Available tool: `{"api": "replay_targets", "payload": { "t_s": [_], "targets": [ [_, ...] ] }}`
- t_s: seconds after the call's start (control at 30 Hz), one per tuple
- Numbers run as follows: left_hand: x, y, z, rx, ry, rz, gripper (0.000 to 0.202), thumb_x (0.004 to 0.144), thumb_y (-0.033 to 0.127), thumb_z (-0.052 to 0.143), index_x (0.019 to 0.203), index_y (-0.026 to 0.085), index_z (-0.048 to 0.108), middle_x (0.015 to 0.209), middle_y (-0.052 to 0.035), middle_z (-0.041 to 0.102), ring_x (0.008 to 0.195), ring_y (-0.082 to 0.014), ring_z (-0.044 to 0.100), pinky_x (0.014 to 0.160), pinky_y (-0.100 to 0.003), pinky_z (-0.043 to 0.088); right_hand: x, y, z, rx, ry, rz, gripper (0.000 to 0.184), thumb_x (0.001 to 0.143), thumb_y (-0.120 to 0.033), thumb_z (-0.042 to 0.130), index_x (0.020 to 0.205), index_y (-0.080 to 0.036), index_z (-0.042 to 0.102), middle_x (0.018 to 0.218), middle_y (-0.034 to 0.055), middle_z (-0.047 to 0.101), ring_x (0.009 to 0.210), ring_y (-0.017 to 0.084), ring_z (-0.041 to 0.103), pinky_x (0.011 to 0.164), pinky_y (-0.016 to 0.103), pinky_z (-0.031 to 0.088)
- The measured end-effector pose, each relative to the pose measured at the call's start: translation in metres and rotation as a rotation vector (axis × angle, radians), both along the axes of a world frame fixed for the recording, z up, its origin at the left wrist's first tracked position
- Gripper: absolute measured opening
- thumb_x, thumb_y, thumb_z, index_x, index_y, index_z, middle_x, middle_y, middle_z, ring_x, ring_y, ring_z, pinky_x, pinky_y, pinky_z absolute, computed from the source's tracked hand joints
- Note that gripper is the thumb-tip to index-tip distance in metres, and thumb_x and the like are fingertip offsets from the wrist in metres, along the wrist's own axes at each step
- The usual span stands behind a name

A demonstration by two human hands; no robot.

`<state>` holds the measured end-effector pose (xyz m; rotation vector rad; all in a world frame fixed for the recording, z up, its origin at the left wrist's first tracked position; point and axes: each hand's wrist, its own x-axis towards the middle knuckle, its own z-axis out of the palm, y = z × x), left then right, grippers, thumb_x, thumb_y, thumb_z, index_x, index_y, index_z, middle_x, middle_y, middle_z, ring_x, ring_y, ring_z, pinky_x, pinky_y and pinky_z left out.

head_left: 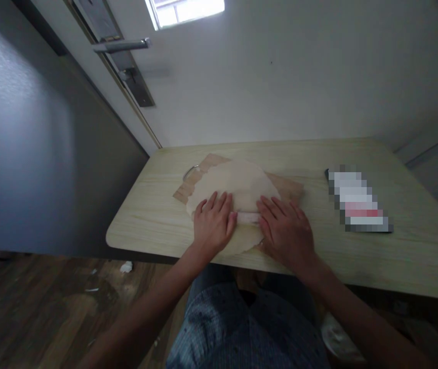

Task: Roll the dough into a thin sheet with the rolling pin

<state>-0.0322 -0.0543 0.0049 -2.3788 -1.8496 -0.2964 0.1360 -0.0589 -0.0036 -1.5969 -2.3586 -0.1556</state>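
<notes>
A thin round sheet of pale dough (pixel 238 184) lies spread over a wooden cutting board (pixel 294 187) on a light wood table (pixel 415 246). A pale rolling pin (pixel 247 218) lies across the dough's near part. My left hand (pixel 213 223) rests flat on the pin's left end, fingers stretched out. My right hand (pixel 286 230) lies flat on the pin's right end, fingers also extended. Only the short middle piece of the pin shows between the hands.
A flat packet with a blurred label (pixel 359 205) lies on the table to the right. The board has a metal handle (pixel 191 171) at its far left. A door with a lever handle (pixel 121 46) stands behind the table. Wooden floor lies at left.
</notes>
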Motion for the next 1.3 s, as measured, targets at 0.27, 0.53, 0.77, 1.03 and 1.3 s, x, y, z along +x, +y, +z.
{"api": "replay_targets", "payload": {
  "t_s": [0.27,0.53,0.77,1.03,1.3],
  "targets": [
    [-0.002,-0.026,-0.009,0.038,0.007,-0.003,0.046,0.088,0.037,0.027,0.129,0.018,0.035,0.136,-0.0064,0.036,0.127,-0.0215,0.025,0.099,-0.039,0.024,0.001,-0.025,-0.01,0.081,0.015,0.023,0.043,0.088,-0.029,0.029,0.126,-0.016,0.042,0.134,0.0048,0.039,0.122,0.022,0.032,0.099,0.04,0.019],
    [0.002,-0.01,-0.005,0.049,0.008,0.031,0.045,0.088,0.039,0.028,0.126,0.019,0.038,0.135,-0.0065,0.038,0.125,-0.0237,0.028,0.098,-0.04,0.026,-0.001,-0.008,-0.004,0.047,0.01,0.007,0.044,0.088,-0.034,0.027,0.125,-0.017,0.044,0.132,0.0047,0.041,0.123,0.022,0.031,0.099,0.042,0.021],
    [0.007,0.025,-0.001,0.048,0.005,0.079,0.045,0.088,0.041,0.023,0.125,0.02,0.041,0.132,-0.0065,0.041,0.122,-0.0241,0.033,0.096,-0.04,0.029,-0.006,0.025,0.001,0.023,0.004,-0.068,0.047,0.088,-0.037,0.024,0.128,-0.017,0.04,0.131,0.0078,0.042,0.122,0.025,0.032,0.098,0.045,0.021],
    [0.011,0.07,0.004,0.0,-0.103,0.088,0.048,0.09,0.044,0.016,0.119,0.019,0.045,0.121,-0.007,0.051,0.111,-0.0214,0.045,0.087,-0.034,0.037,-0.007,0.069,0.006,-0.069,-0.023,-0.103,0.051,0.088,-0.038,0.019,0.131,-0.015,0.036,0.131,0.0118,0.041,0.119,0.027,0.037,0.093,0.046,0.028],
    [0.011,0.11,0.009,-0.041,-0.173,0.049,0.052,0.091,0.042,0.011,0.094,0.016,0.055,0.094,-0.008,0.06,0.089,-0.0172,0.055,0.075,-0.027,0.039,-0.004,0.11,0.009,-0.122,0.055,-0.097,0.051,0.087,-0.037,0.025,0.128,-0.011,0.036,0.124,0.0159,0.047,0.111,0.027,0.045,0.087,0.044,0.036]
  ]
}}
